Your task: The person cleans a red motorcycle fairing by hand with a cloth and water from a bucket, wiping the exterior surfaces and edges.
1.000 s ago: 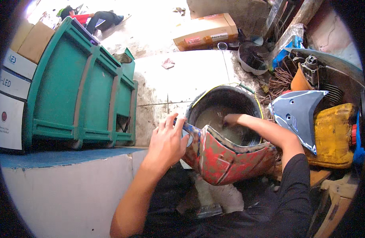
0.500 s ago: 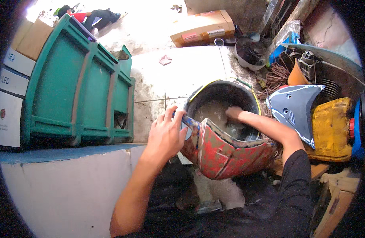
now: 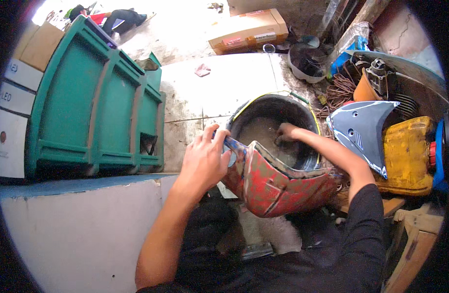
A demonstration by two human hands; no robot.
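Observation:
A black bucket [image 3: 244, 115] of murky water stands before me, a yellow-green line along its rim. Against its near side rests a curved panel [image 3: 268, 188] with scuffed red paint and bare brownish patches. My left hand [image 3: 205, 156] grips the panel's bluish left end, fingers over the edge and thumb beneath. Inside the bucket, my right hand [image 3: 287, 133] is closed with its fingers curled down at the water. Something dark shows under those fingertips, too unclear to name.
Green plastic bins [image 3: 70, 102] and stacked boxes [image 3: 14, 97] line the left, above a low wall [image 3: 83, 229]. At right lie a grey panel [image 3: 361, 132], a yellow jerrycan [image 3: 405, 161] and wooden pieces [image 3: 420, 234]. Farther off are a cardboard box [image 3: 249, 31] and a person [image 3: 122, 19].
My right hand has risen slightly in the bucket, so its curled fingers show more above the water. My left hand keeps its grip on the panel, which has barely shifted.

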